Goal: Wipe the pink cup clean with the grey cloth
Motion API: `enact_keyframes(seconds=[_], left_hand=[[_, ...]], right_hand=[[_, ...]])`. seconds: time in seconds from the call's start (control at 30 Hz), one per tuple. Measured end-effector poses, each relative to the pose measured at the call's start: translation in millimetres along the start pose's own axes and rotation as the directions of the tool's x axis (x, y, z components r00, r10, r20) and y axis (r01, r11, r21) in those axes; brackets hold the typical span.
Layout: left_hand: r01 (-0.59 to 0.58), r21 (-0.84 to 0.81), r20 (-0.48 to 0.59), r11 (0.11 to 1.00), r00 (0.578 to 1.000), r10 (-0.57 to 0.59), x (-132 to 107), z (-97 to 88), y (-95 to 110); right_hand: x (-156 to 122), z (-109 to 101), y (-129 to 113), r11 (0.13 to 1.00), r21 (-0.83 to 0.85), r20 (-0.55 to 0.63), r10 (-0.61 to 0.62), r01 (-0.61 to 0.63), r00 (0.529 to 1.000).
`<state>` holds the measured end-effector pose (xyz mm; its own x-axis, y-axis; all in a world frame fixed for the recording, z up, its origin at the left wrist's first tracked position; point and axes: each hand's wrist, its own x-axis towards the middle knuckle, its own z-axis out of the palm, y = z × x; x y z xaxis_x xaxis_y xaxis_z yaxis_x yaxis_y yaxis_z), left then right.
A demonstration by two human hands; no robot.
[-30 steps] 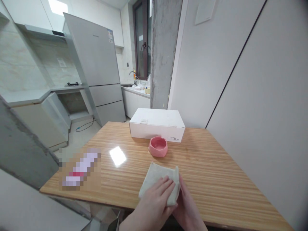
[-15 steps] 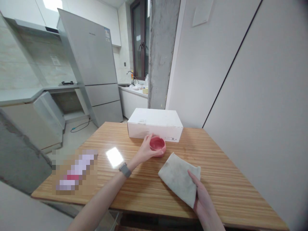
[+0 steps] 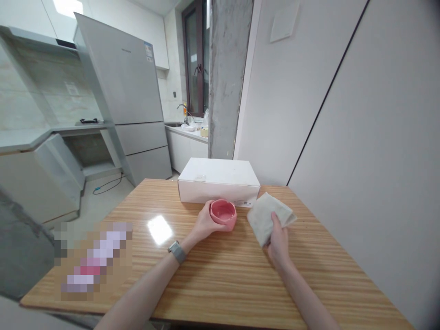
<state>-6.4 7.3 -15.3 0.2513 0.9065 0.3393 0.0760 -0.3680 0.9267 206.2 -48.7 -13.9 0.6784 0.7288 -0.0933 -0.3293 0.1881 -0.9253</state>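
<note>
Now the right hand (image 3: 277, 240) has lifted the folded cloth (image 3: 270, 216) off the near edge of the table (image 3: 220, 284) and carried it forward to about one o'clock, where it sits just beside the pink bowl (image 3: 223, 214). Half a second ago the cloth lay flatter and nearer the person; a second ago both hands were pressed on it at six o'clock. The fingers of the right hand close around the cloth's near corner, pinching it. The left hand (image 3: 205, 223) has stayed cupped around the bowl's left side, fingers curled against its wall, wearing a watch (image 3: 177, 251) at the wrist. Judged from this, bowl and cloth are being brought together, with the bowl steadied.

The bowl stands at twelve o'clock, touching or nearly touching the front of the white box (image 3: 218, 179) behind it.

Counted: one bowl, one cloth, one box, one table, two hands, one watch. A blurred patch covers something at nine o'clock.
</note>
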Motion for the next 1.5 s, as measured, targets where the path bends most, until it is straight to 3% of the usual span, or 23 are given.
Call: enact_keyframes(seconds=[0.1, 0.23, 0.37, 0.43, 0.5, 0.57, 0.67, 0.73, 0.77, 0.83, 0.9, 0.93, 0.97, 1.0, 1.07, 1.23, 1.37, 1.5], left_hand=[[-0.055, -0.095, -0.035, 0.994, 0.998, 0.052, -2, 7.5, 7], [-0.056, -0.179, -0.06, 0.982, 0.997, 0.046, -7, 14.8, 12], [0.04, -0.316, -0.038, 0.948, 0.998, -0.055, -10, 13.3, 12], [0.201, -0.497, 0.038, 0.844, 0.977, -0.21, -9, 12.7, 11], [0.335, -0.652, 0.124, 0.68, 0.932, -0.34, -8, 14.2, 10], [0.391, -0.73, 0.185, 0.56, 0.903, -0.389, -8, 17.0, 10], [0.457, -0.751, 0.276, 0.476, 0.873, -0.403, -11, 19.5, 9], [0.52, -0.729, 0.358, 0.445, 0.844, -0.4, -13, 18.3, 9], [0.542, -0.715, 0.39, 0.442, 0.834, -0.391, -14, 17.1, 10], [0.559, -0.689, 0.42, 0.461, 0.827, -0.374, -16, 14.6, 12], [0.523, -0.679, 0.38, 0.515, 0.851, -0.363, -17, 13.2, 14], [0.495, -0.677, 0.344, 0.546, 0.867, -0.36, -17, 13.0, 15], [0.469, -0.67, 0.305, 0.576, 0.881, -0.362, -18, 13.0, 16], [0.443, -0.659, 0.265, 0.607, 0.893, -0.364, -18, 13.2, 16], [0.386, -0.622, 0.175, 0.681, 0.917, -0.359, -18, 13.7, 15], [0.21, -0.418, -0.078, 0.884, 0.961, -0.265, -17, 14.1, 7], [0.229, -0.381, -0.121, 0.896, 0.948, -0.293, -21, 16.1, 4], [0.229, -0.489, -0.096, 0.842, 0.945, -0.313, -27, 23.1, 6]], right_hand=[[-6, 25, 6, 0.975, -0.174, 0.196, -0.099, 0.134, 0.976], [-17, 52, 19, 0.935, -0.159, 0.451, -0.216, 0.316, 0.866], [-23, 62, 30, 0.92, -0.111, 0.456, -0.29, 0.377, 0.842], [-25, 61, 32, 0.925, -0.108, 0.431, -0.286, 0.364, 0.856], [-25, 59, 31, 0.938, -0.101, 0.396, -0.267, 0.331, 0.879], [-27, 56, 30, 0.945, -0.086, 0.376, -0.264, 0.317, 0.888], [-30, 51, 28, 0.918, -0.066, 0.386, -0.337, 0.39, 0.859], [-30, 46, 24, 0.842, -0.058, 0.455, -0.456, 0.537, 0.765], [-30, 42, 22, 0.77, -0.052, 0.515, -0.524, 0.635, 0.678], [-28, 35, 16, 0.574, -0.012, 0.675, -0.6, 0.819, 0.43], [-25, 30, 10, 0.384, 0.075, 0.808, -0.564, 0.92, 0.169], [-23, 28, 8, 0.316, 0.117, 0.847, -0.526, 0.942, 0.071], [-22, 28, 6, 0.267, 0.143, 0.873, -0.488, 0.953, 0.005], [-21, 28, 5, 0.233, 0.151, 0.893, -0.449, 0.961, -0.031], [-20, 30, 4, 0.199, 0.132, 0.923, -0.382, 0.971, -0.047], [-20, 37, 3, 0.185, 0.082, 0.957, -0.289, 0.979, -0.026], [-22, 40, 0, 0.179, 0.07, 0.965, -0.26, 0.981, -0.022], [-21, 43, 1, 0.167, 0.071, 0.95, -0.313, 0.983, -0.015]])
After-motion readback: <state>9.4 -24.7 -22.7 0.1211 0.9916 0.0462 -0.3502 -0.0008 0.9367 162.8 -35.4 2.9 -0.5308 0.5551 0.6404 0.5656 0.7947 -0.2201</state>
